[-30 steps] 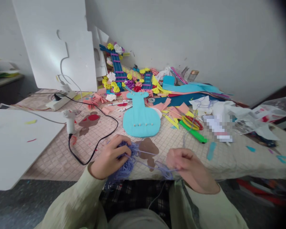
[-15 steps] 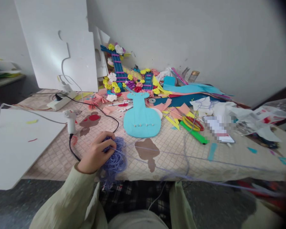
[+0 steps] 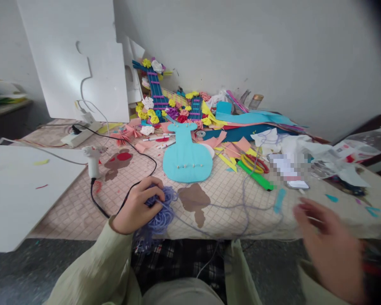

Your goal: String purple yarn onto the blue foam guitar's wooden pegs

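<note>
My left hand (image 3: 139,206) is closed on a tangled bundle of purple yarn (image 3: 164,218) at the table's near edge. Part of the bundle hangs over that edge. Loose strands run from it to the right across the cloth. At the right, my right hand (image 3: 328,241) is smeared by motion over the near edge; whether it holds a strand I cannot make out. Beyond the yarn lies a light-blue guitar-shaped cutout (image 3: 188,163), with a row of small pegs on its body and more on its head.
Left stand a white glue gun (image 3: 92,163) with a black cord, a power strip (image 3: 81,134) and a white board (image 3: 25,195). Scissors (image 3: 252,164), a green box cutter (image 3: 255,176) and a phone (image 3: 287,171) lie right. Paper flowers (image 3: 152,116) and scraps fill the back.
My right hand has come into view from the right. The yarn strands, stretched out before, now lie slack and curved. My left hand and the bundle have shifted slightly right.
</note>
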The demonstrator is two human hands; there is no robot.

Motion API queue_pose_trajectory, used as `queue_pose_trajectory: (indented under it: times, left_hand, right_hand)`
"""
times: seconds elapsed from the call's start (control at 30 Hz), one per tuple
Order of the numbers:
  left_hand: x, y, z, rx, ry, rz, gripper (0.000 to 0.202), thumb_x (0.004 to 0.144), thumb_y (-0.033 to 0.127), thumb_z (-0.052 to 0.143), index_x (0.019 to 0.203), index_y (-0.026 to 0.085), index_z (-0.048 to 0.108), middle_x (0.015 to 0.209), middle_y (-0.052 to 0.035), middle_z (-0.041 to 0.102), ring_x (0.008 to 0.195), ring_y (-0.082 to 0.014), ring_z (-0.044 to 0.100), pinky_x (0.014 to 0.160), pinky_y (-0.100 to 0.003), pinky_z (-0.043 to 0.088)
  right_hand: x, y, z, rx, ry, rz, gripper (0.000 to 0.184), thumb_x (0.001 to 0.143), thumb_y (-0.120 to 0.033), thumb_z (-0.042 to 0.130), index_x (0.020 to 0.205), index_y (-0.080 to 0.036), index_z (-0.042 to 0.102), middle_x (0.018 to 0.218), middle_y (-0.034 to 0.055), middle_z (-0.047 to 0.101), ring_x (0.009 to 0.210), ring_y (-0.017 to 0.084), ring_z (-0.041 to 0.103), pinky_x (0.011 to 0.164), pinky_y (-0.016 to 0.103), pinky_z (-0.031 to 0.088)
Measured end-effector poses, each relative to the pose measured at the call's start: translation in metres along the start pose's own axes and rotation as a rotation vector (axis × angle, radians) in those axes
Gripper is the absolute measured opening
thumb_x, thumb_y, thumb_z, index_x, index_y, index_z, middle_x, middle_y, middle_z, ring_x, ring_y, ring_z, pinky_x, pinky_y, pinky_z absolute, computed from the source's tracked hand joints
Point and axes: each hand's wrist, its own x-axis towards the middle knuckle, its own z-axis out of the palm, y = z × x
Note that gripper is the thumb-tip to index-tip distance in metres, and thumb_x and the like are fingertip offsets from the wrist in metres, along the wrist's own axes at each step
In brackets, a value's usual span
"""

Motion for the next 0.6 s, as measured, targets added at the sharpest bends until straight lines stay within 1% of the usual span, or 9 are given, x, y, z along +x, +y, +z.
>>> queue_pose_trajectory:
  times: [0.03,0.07,0.13,0.17,0.2,0.27,0.37,0.5,0.6]
  left_hand:
    - [0.001,0.003,0.002,-0.002,-0.004,0.004,0.016,0.068,0.003,0.05,0.069,0.016,0.058,0.09,-0.0041,0.051,0.084,-0.0142,0.054,0.077,-0.027,0.045]
    - [0.002,0.006,0.004,-0.002,-0.009,0.007,0.016,0.068,0.003,0.05,0.069,0.016,0.058,0.091,-0.004,0.052,0.084,-0.0144,0.054,0.077,-0.028,0.045]
    - [0.004,0.012,0.009,-0.001,-0.017,0.018,0.016,0.067,0.003,0.05,0.069,0.017,0.058,0.09,-0.004,0.052,0.084,-0.015,0.055,0.077,-0.029,0.046]
    - [0.005,0.014,0.011,-0.002,-0.015,0.028,0.016,0.067,0.003,0.051,0.069,0.017,0.059,0.09,-0.0041,0.053,0.084,-0.0152,0.054,0.077,-0.029,0.046]
    - [0.006,0.016,0.012,-0.005,-0.013,0.039,0.016,0.066,0.003,0.051,0.069,0.017,0.059,0.09,-0.0042,0.053,0.084,-0.0153,0.054,0.077,-0.029,0.046]
    - [0.008,0.018,0.014,-0.008,-0.005,0.049,0.017,0.066,0.001,0.051,0.069,0.016,0.059,0.089,-0.0046,0.053,0.085,-0.0156,0.054,0.077,-0.029,0.046]
    - [0.008,0.018,0.012,0.002,-0.007,0.039,0.018,0.065,0.001,0.051,0.07,0.016,0.059,0.089,-0.0045,0.053,0.085,-0.0158,0.054,0.077,-0.03,0.046]
    - [0.007,0.016,0.008,0.002,-0.038,0.033,0.016,0.066,0.004,0.054,0.072,0.017,0.06,0.091,-0.004,0.052,0.085,-0.0157,0.054,0.078,-0.03,0.046]
    - [0.006,0.015,0.009,0.008,-0.04,0.022,0.015,0.067,0.005,0.054,0.073,0.017,0.06,0.092,-0.0041,0.052,0.085,-0.0156,0.054,0.079,-0.03,0.046]
  right_hand:
    - [-0.01,-0.018,0.017,0.101,-0.148,-0.051,0.026,0.079,-0.04,0.054,0.096,-0.022,0.058,0.094,0.0089,0.06,0.08,0.022,0.057,0.073,0.042,0.044]
    - [-0.022,-0.038,0.036,0.203,-0.31,-0.147,0.021,0.082,-0.038,0.052,0.093,-0.021,0.059,0.093,0.0081,0.061,0.082,0.021,0.057,0.073,0.039,0.045]
    - [-0.047,-0.077,0.073,0.361,-0.603,-0.328,0.019,0.085,-0.031,0.049,0.097,-0.02,0.058,0.093,0.0069,0.062,0.082,0.018,0.056,0.073,0.032,0.046]
    - [-0.057,-0.094,0.089,0.4,-0.677,-0.382,0.019,0.084,-0.03,0.051,0.098,-0.02,0.058,0.094,0.0067,0.061,0.084,0.017,0.056,0.075,0.032,0.045]
    - [-0.065,-0.108,0.101,0.416,-0.69,-0.424,0.02,0.083,-0.03,0.053,0.099,-0.019,0.059,0.095,0.0065,0.061,0.087,0.018,0.055,0.078,0.032,0.044]
    - [-0.073,-0.124,0.116,0.415,-0.678,-0.461,0.015,0.084,-0.029,0.052,0.089,-0.018,0.061,0.084,0.0056,0.061,0.081,0.018,0.054,0.072,0.03,0.043]
    - [-0.066,-0.125,0.112,0.466,-0.707,-0.425,0.021,0.086,-0.027,0.048,0.072,-0.016,0.06,0.066,0.0026,0.056,0.064,0.013,0.051,0.059,0.026,0.039]
    - [-0.05,-0.113,0.085,0.6,-0.831,-0.253,0.032,0.085,-0.033,0.05,0.059,-0.015,0.058,0.055,0.0,0.051,0.049,0.009,0.044,0.048,0.023,0.035]
    - [-0.045,-0.106,0.07,0.608,-0.781,-0.154,0.032,0.082,-0.035,0.054,0.059,-0.016,0.064,0.051,0.0004,0.05,0.05,0.01,0.044,0.047,0.024,0.033]
